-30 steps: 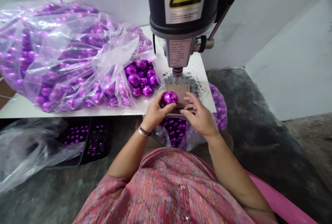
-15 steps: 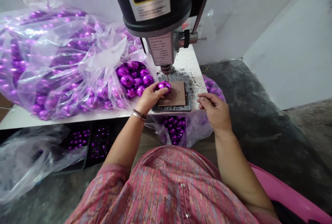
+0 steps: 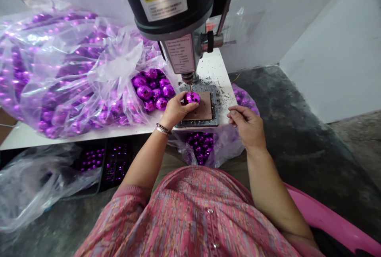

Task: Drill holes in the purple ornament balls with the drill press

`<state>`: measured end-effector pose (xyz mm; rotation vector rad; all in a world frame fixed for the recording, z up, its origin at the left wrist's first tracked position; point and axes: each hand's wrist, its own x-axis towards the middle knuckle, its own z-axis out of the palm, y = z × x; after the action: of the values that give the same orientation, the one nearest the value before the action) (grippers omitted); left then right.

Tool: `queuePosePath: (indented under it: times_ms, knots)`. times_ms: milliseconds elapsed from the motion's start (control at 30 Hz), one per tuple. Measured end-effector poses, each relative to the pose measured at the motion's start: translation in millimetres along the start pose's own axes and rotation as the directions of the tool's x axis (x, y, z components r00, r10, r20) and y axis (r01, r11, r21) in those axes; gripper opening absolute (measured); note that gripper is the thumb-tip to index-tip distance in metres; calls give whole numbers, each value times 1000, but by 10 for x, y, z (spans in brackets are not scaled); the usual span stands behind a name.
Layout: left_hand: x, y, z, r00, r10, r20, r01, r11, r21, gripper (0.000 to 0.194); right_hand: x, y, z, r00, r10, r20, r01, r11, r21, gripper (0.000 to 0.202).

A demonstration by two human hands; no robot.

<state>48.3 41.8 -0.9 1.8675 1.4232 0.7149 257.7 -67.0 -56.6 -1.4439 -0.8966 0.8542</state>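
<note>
My left hand grips a shiny purple faceted bauble between thumb and fingers. It holds the bauble over a brown board on the grey base plate of a drill press. The thin drill bit points down at the top of the bauble; whether they touch I cannot tell. To the right, past the plate, my right hand hovers with its fingers curled and thumb pressed to them. Nothing shows in it.
A large clear plastic bag full of purple baubles covers the left of the white table. Its mouth shows loose baubles. Dark shavings lie around the plate. Below are another bag of baubles and dark trays.
My left hand has shifted slightly right and brought the bauble under the drill bit. My right hand has stayed almost still. The view has shifted a little.
</note>
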Motion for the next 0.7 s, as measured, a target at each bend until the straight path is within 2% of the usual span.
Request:
queuePosePath:
  times_ms: [200,433,600,700]
  knots:
    - [-6,21,-3,998,10,55,-13,999,53,63,9,-6,11,1000,24,7,-24,1000,-2,44]
    - [6,-11,-1,994,-30,108,31,999,-7,69,33,-86,7,999,-8,39,10,999,-39,49]
    - [-13,-86,40,997,10,81,-9,1000,-17,67,270,-394,-134,988,-151,-27,148,984,-105,57]
    - [-22,-124,70,997,26,68,-23,999,-48,64,469,-671,-227,954,-289,-77,272,946,-175,58]
